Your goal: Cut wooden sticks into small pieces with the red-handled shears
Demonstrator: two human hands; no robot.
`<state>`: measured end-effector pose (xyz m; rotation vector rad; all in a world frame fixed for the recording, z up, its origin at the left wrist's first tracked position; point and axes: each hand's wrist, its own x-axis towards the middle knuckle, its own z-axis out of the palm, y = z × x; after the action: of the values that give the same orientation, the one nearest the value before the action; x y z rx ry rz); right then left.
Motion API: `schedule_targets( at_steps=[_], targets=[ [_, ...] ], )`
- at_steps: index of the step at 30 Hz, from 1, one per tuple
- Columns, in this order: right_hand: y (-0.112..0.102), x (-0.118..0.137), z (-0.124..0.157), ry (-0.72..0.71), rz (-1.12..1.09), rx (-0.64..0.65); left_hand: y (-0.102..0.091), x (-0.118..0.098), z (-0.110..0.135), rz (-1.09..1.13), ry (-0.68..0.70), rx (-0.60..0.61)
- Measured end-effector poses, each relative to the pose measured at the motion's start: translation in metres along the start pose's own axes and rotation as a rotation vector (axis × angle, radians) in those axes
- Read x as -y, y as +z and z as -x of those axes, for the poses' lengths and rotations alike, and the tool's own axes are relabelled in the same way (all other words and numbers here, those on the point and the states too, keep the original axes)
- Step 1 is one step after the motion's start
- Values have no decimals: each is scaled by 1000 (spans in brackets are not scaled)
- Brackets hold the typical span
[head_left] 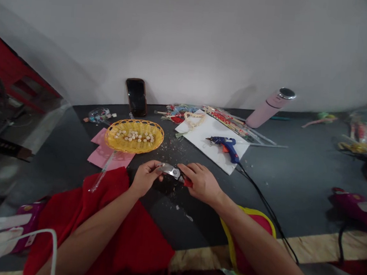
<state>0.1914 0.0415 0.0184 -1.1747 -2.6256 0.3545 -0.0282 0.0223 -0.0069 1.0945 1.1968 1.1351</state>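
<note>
In the middle of the head view, my right hand (203, 182) is closed around the red handle of a pair of scissors (170, 169). The blades point left toward my left hand (146, 177). That hand is closed in a pinch at the blade tips. Whatever small piece sits between its fingers is too small to name. Pale scraps (189, 218) and crumbs lie on the dark table below and behind the hands. Just beyond my left hand stands a yellow woven basket (113, 145) with several small pale beads in it.
A blue glue gun (229, 146) rests on a white sheet (198, 145), its black cable trailing right. Behind are a leaning phone (137, 97), bundled sticks (226, 120) and a pink flask (266, 112). Red cloth (125, 230) covers the near left, beside pink paper (105, 157).
</note>
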Motion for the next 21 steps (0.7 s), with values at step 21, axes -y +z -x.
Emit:
schedule_targets(
  at_steps=[21],
  targets=[
    [13, -5, 0, -16, -8, -101, 3, -2, 0, 266, -7, -1]
  ],
)
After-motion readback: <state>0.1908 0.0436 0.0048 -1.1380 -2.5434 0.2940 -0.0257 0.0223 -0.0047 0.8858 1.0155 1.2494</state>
